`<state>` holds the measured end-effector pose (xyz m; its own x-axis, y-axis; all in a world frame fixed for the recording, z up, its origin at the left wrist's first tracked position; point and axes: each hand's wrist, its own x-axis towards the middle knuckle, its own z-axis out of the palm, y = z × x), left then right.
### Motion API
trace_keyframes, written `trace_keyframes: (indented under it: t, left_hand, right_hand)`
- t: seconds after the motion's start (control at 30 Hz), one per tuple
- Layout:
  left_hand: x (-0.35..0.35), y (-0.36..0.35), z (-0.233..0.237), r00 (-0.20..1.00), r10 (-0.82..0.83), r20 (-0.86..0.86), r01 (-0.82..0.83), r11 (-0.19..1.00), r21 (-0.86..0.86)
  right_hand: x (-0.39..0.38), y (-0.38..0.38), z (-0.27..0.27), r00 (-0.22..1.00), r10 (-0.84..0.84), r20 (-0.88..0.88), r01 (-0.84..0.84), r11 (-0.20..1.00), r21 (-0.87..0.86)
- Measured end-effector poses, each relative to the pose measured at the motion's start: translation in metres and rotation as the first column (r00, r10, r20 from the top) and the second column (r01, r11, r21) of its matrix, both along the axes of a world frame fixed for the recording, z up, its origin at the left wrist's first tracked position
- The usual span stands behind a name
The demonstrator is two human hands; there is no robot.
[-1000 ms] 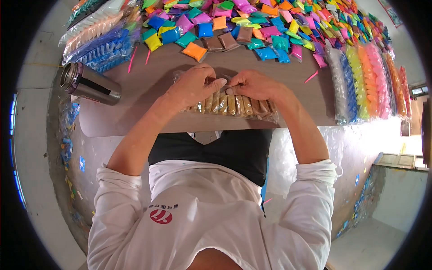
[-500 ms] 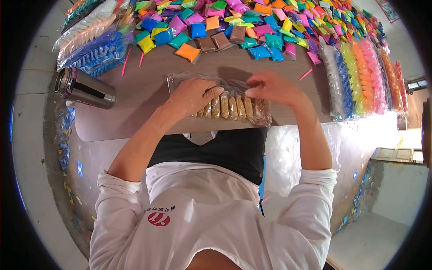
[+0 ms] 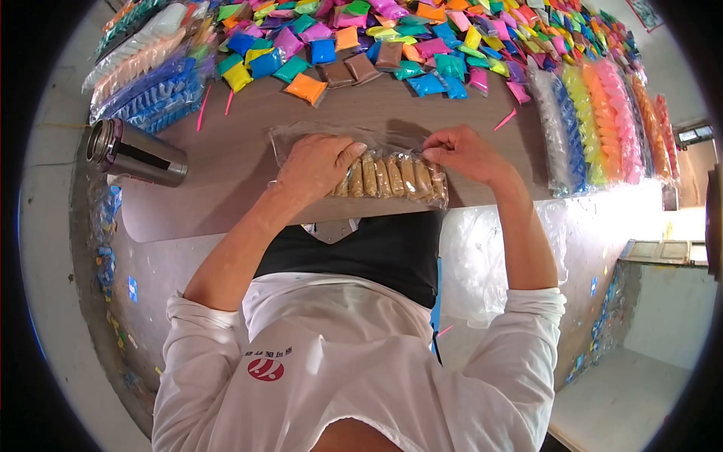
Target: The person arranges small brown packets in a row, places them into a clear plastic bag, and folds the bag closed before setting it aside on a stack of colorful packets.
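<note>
A clear plastic bag (image 3: 440, 197) lies near the front edge of the table, with several light-brown packets (image 3: 382, 178) standing side by side in a row inside it. My left hand (image 3: 320, 160) rests over the bag's left part, fingers curled down and thumb against the packets; its fingertips are partly hidden. At the upper right of the bag, my right hand (image 3: 465, 154) has thumb and forefinger pinched on the film. The bag's loose, wrinkled film spreads behind the packets, between both hands.
Many small coloured packets (image 3: 346, 38) are heaped across the back of the table. Long bags of packets (image 3: 602, 128) stand at right, more bags (image 3: 151, 90) at left. A steel flask (image 3: 143, 154) lies at the left. Pink strips (image 3: 504, 119) lie on the tabletop (image 3: 226, 173).
My right hand has moved slightly right and its fingers have closed on the film. My left hand stays on the bag. The whole view has shifted a little.
</note>
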<state>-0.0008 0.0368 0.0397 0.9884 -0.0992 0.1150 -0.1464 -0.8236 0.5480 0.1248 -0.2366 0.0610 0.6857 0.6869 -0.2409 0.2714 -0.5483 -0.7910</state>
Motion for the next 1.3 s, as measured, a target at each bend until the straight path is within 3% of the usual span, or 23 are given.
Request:
trace_keyframes:
  t: [0.07, 0.17, 0.27, 0.37, 0.57, 0.67, 0.77, 0.87, 0.97, 1.07, 1.17, 1.3]
  left_hand:
    - [-0.002, -0.001, 0.002, 1.000, 0.006, 0.003, -0.006, 1.000, -0.013]
    - [-0.003, -0.004, 0.003, 1.000, 0.023, 0.000, -0.023, 1.000, -0.013]
    - [-0.003, -0.004, 0.000, 0.999, 0.037, 0.018, -0.037, 0.999, -0.013]
    - [-0.002, -0.004, -0.002, 0.998, 0.044, 0.036, -0.044, 0.999, -0.001]
    - [-0.003, -0.005, 0.000, 0.999, 0.044, 0.033, -0.043, 0.999, -0.027]
    - [-0.004, -0.005, 0.002, 0.999, 0.047, 0.026, -0.047, 0.999, -0.025]
    - [-0.004, -0.004, 0.001, 0.998, 0.046, 0.033, -0.045, 0.999, -0.024]
    - [-0.004, -0.005, 0.000, 0.998, 0.049, 0.027, -0.049, 0.998, -0.027]
    - [-0.004, -0.005, 0.001, 0.998, 0.055, 0.024, -0.054, 0.998, -0.030]
    - [-0.004, -0.004, 0.001, 0.998, 0.062, 0.014, -0.062, 0.998, -0.024]
    - [-0.005, -0.005, 0.002, 0.998, 0.063, 0.018, -0.062, 0.998, -0.026]
    - [-0.003, -0.005, 0.005, 0.998, 0.060, -0.024, -0.061, 0.998, -0.013]
  right_hand:
    - [0.000, 0.005, -0.001, 0.997, -0.024, -0.070, 0.029, 0.997, 0.068]
    - [-0.008, 0.017, 0.021, 0.999, -0.046, 0.001, 0.046, 0.998, -0.052]
    - [-0.016, 0.025, 0.039, 0.994, 0.031, 0.101, -0.015, 0.987, -0.158]
    - [-0.022, 0.032, 0.041, 0.966, 0.154, 0.208, -0.064, 0.920, -0.386]
    - [-0.017, 0.015, 0.028, 0.996, 0.041, -0.078, -0.044, 0.998, -0.039]
    - [-0.019, 0.011, 0.021, 0.993, 0.073, -0.087, -0.067, 0.995, 0.074]
    - [-0.023, 0.013, 0.028, 0.999, 0.046, -0.021, -0.045, 0.998, 0.036]
    - [-0.025, 0.010, 0.013, 0.977, 0.086, 0.196, -0.094, 0.995, 0.034]
    - [-0.016, 0.016, 0.016, 0.969, 0.131, 0.210, -0.097, 0.982, -0.165]
    - [-0.012, 0.016, 0.007, 0.942, 0.159, 0.294, -0.143, 0.987, -0.074]
    - [-0.018, 0.021, 0.010, 0.972, 0.082, 0.220, -0.062, 0.994, -0.094]
    - [-0.019, 0.021, 0.004, 0.955, 0.071, 0.287, -0.070, 0.997, -0.013]
